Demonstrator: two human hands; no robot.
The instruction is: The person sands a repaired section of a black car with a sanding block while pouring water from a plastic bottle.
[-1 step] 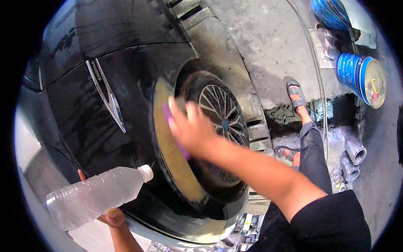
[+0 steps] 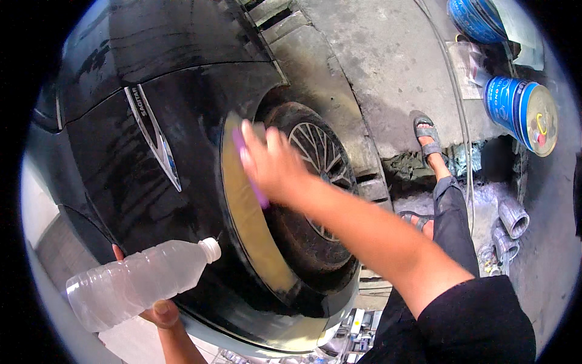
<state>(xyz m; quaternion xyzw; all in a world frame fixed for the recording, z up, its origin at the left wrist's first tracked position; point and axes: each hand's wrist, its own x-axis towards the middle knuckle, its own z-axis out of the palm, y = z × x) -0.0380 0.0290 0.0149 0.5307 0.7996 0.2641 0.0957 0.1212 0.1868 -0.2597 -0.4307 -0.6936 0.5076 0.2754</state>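
My right hand (image 2: 271, 161) is wrapped over a purple sanding block (image 2: 259, 195) and presses it flat against a yellowish filler patch (image 2: 242, 215). The patch curves along the black car fender (image 2: 188, 218), right beside the wheel (image 2: 312, 142). My fingers cover much of the block. At the lower left, my left hand (image 2: 162, 312) grips a clear plastic bottle (image 2: 136, 282) from underneath. The bottle is tilted, with its white cap (image 2: 210, 249) towards the fender. What is inside looks cloudy.
A chrome trim piece (image 2: 154, 139) runs along the fender. Blue buckets (image 2: 512, 112) and a hose (image 2: 454, 85) lie at the right. My sandalled foot (image 2: 428, 136) stands on the concrete by a broken gap (image 2: 424, 167). Wrapped rolls (image 2: 513, 218) lie nearby.
My right hand and the sanding block have slid upward along the filler patch, showing more of its lower part. The left hand and bottle have hardly moved.
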